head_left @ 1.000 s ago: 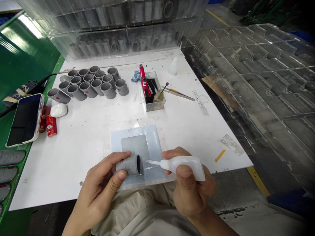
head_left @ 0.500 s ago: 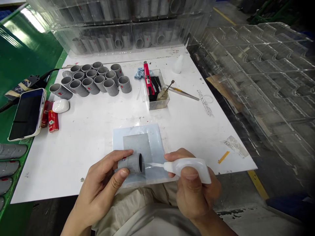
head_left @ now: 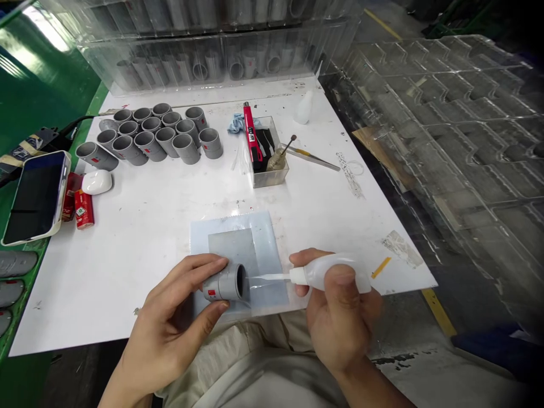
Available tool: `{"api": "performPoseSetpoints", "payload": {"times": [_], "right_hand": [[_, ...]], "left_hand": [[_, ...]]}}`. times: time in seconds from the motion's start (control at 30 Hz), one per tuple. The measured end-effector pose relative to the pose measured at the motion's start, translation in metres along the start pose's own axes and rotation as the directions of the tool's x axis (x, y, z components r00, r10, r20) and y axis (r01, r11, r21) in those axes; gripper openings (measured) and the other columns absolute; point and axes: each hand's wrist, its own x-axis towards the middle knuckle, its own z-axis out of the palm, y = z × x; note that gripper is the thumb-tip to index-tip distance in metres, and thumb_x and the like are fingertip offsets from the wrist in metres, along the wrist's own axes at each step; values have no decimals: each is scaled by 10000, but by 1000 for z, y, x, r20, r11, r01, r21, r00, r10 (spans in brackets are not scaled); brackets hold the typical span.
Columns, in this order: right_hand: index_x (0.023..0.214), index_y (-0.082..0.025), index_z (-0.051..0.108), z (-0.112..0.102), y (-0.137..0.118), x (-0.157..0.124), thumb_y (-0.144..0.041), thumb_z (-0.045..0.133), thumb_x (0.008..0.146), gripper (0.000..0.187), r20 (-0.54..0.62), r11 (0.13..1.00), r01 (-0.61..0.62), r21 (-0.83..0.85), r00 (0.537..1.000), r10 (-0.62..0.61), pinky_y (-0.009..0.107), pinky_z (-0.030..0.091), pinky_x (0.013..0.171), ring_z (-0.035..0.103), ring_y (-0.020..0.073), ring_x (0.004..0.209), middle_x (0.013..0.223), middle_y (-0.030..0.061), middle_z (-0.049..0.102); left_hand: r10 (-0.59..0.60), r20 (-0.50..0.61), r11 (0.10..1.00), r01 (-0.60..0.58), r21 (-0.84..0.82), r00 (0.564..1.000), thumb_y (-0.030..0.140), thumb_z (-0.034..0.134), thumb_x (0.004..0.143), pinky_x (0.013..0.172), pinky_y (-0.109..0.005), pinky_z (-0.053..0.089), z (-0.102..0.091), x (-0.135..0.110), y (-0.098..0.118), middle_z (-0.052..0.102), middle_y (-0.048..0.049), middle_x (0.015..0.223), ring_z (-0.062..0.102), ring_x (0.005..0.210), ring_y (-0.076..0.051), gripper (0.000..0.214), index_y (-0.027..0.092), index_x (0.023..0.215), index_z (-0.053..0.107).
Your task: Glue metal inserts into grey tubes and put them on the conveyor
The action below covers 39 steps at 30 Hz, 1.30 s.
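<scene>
My left hand (head_left: 178, 317) grips a short grey pipe fitting (head_left: 225, 283) lying on its side, open end to the right, over a clear plastic sheet (head_left: 263, 238) on the white table (head_left: 148, 226). My right hand (head_left: 335, 317) squeezes a white squeeze bottle (head_left: 331, 275), and its long thin nozzle points left, with the tip at the fitting's open mouth. A small red label shows on the fitting's side.
Several grey fittings (head_left: 157, 139) stand in a cluster at the back left. A clear box (head_left: 267, 156) holds a red tool and a brush. A phone (head_left: 34, 195), a white case (head_left: 97, 182) and a red lighter (head_left: 84, 209) lie at the left. Clear trays (head_left: 446, 141) stack at the right.
The fitting has turned a little in my left hand, so its red label now faces me. The bottle's nozzle stays at the fitting's mouth.
</scene>
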Motion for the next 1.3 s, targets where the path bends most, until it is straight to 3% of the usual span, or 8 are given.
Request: {"api": "performPoseSetpoints", "payload": {"times": [0.63,0.93,1.3], "right_hand": [[1006,-266,839,-1,3,-3,-511,584,1081,362,51,998,-23,-64,998,26,276,525,618,647,136,658,704,-8,646],[996,-259,842,2,3,-1,-502,602,1079,352,49,998,-21,-67,999,24,303,510,634,644,147,652,690,-6,670],[952,-245,854,0,4,-2,-461,630,1065,331,14,997,-10,-76,1000,11,310,446,540,581,153,561,642,5,645]], "left_hand": [[47,14,995,-48,89,999,88,687,993,1083,-245,524,1,0,-3,648,-10,1423,631,1307,-178,510,359,1425,661],[34,2,998,-34,55,999,83,696,989,1048,-262,541,1,-2,-2,649,-23,1411,631,1299,-195,517,361,1424,670],[40,-3,998,-40,58,999,52,702,969,1044,-293,555,1,0,1,655,-29,1409,642,1289,-212,549,358,1423,669]]}}
